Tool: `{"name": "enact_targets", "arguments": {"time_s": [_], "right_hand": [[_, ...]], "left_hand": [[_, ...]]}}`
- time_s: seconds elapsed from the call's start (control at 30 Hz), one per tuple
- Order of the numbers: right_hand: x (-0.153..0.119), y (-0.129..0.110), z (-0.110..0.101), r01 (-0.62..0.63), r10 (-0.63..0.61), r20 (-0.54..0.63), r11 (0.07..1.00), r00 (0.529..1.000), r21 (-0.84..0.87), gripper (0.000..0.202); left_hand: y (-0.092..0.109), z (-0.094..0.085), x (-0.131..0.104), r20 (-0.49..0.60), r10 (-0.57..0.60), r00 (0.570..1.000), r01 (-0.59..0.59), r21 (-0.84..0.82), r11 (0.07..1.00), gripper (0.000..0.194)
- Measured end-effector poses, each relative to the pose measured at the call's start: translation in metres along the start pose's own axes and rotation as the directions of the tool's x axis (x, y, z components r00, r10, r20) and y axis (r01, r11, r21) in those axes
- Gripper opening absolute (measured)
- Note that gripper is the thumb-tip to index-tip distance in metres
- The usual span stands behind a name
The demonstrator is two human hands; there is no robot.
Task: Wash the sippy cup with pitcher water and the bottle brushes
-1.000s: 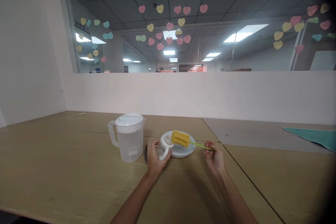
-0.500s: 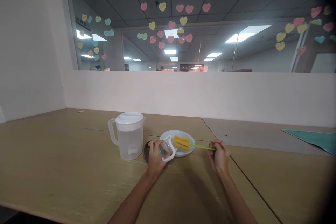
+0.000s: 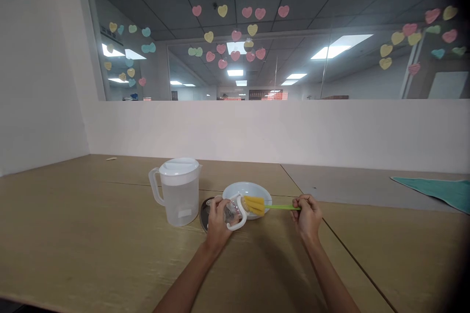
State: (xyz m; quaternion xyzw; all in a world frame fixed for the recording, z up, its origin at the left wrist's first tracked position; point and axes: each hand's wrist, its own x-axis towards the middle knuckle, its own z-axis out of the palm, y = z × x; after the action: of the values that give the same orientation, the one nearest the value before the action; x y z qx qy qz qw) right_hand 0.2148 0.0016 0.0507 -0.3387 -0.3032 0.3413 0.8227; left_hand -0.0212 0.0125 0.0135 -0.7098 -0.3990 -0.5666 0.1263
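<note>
My left hand (image 3: 218,222) is wrapped round a clear baby bottle (image 3: 231,211) with white handles, tipped on its side with its mouth to the right. In my right hand (image 3: 307,215) I grip the thin green handle of a bottle brush (image 3: 254,205). Its yellow sponge head meets the bottle's mouth, with most of the sponge still outside; how far the tip is inside I cannot tell. Both are held over the near part of a white bowl (image 3: 242,187). A dark round tray (image 3: 203,215) lies partly hidden behind my left hand.
A translucent lidded pitcher (image 3: 180,195) stands left of the tray, its handle to the left. At the far right lies a teal cloth (image 3: 436,191). The tan table (image 3: 110,234) meets a white wall (image 3: 257,132) with a window above it.
The bottle's handle ring has turned a little, and the sponge head is now pressed against the mouth with its strips bunched. The view has shifted slightly.
</note>
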Motion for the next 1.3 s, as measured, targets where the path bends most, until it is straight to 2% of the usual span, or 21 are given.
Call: {"name": "enact_targets", "arguments": {"time_s": [0.1,0.17,0.27,0.33,0.53,0.83,1.03,1.13,1.3], "right_hand": [[-0.001,0.0,-0.001,0.052,-0.05,0.027,0.997,0.998,-0.05,0.011],[-0.004,0.002,0.0,0.078,-0.072,0.066,0.993,0.995,-0.086,0.01],[-0.011,0.006,0.005,0.055,-0.031,0.166,0.989,0.986,-0.138,0.009],[-0.014,0.009,0.007,0.037,-0.013,0.188,0.991,0.982,-0.126,0.009],[-0.004,0.005,0.002,0.037,-0.036,-0.022,0.999,0.999,0.038,0.01],[-0.001,-0.003,-0.002,0.036,-0.032,-0.045,0.997,0.998,0.071,0.009],[0.007,-0.003,-0.01,0.077,-0.073,-0.056,0.994,0.996,0.08,0.01],[0.002,0.001,-0.007,0.073,-0.073,-0.002,0.997,0.997,0.037,0.009],[-0.01,0.009,0.003,0.031,-0.011,0.22,0.996,0.975,-0.086,0.01]], "left_hand": [[0.0,0.0,-0.002,0.037,0.04,0.999,-0.039,-0.018,0.999,0.034],[0.002,0.001,-0.005,0.106,0.08,0.991,-0.074,-0.06,0.995,0.036],[0.009,0.005,-0.009,0.216,0.127,0.968,-0.098,-0.14,0.985,0.044],[0.014,0.007,-0.009,0.238,0.125,0.963,-0.089,-0.157,0.984,0.045],[0.018,0.007,-0.003,0.209,0.063,0.976,-0.038,-0.125,0.991,0.045],[0.022,0.002,0.002,0.259,0.07,0.963,-0.029,-0.161,0.986,0.044],[0.02,0.001,0.002,0.272,0.066,0.96,-0.017,-0.179,0.984,0.044],[0.021,0.001,0.001,0.249,0.051,0.967,-0.005,-0.181,0.983,0.044],[0.024,0.003,-0.002,0.259,0.073,0.963,-0.028,-0.175,0.984,0.046]]}}
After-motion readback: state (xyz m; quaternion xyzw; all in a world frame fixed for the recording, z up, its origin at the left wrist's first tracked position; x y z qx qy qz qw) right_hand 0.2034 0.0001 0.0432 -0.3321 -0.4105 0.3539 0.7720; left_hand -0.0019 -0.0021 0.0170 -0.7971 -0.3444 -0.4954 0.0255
